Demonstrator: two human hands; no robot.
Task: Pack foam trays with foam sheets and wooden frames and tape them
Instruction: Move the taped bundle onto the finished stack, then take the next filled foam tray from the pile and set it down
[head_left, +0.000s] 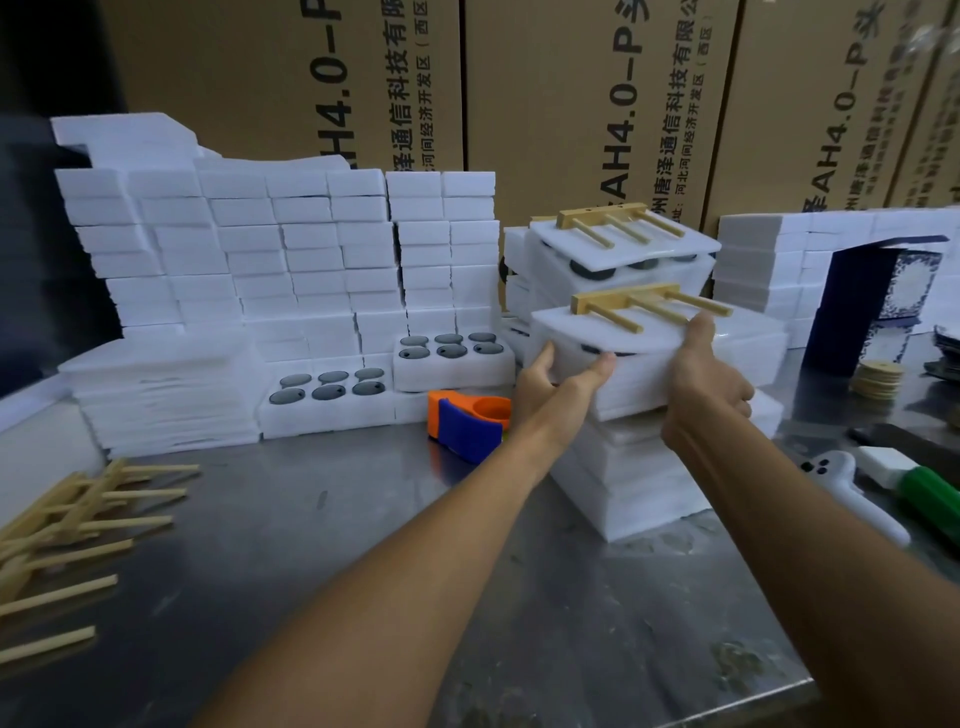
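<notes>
1. Holding a packed foam tray (631, 382) in both hands, a person lifts it above a short stack of white foam (634, 478) near the right side of a steel table (363, 545). I judge it is carried level so its loose top layers do not slide off.
2. Lying on top of the held tray is a thin foam sheet (582, 332), and on that rests a wooden frame (649, 304), a bar with three pegs pointing right. No tape can be seen on it.
3. Closed around the tray's near left corner, the left hand (558, 387) has its thumb on the foam sheet and its fingers underneath.
4. Gripping the tray's near right side, the right hand (701, 389) presses its thumb up by the frame's pegs, probably to pin sheet and frame in place.
5. Sitting just behind, toward the table's back edge, is another tray with a sheet and frame (621, 221) on a raised pile.
6. Resting just left of the hands is an orange and blue tape dispenser (467, 423), close enough to reach for the taping step.
7. Waiting near the back centre are two open foam trays (327, 402) with dark round items in their pockets, still uncovered.
8. Piled at the near left edge are spare wooden frames (67, 519), with a stack of foam sheets (166, 400) behind them and walls of white foam blocks (260, 244) along the back
</notes>
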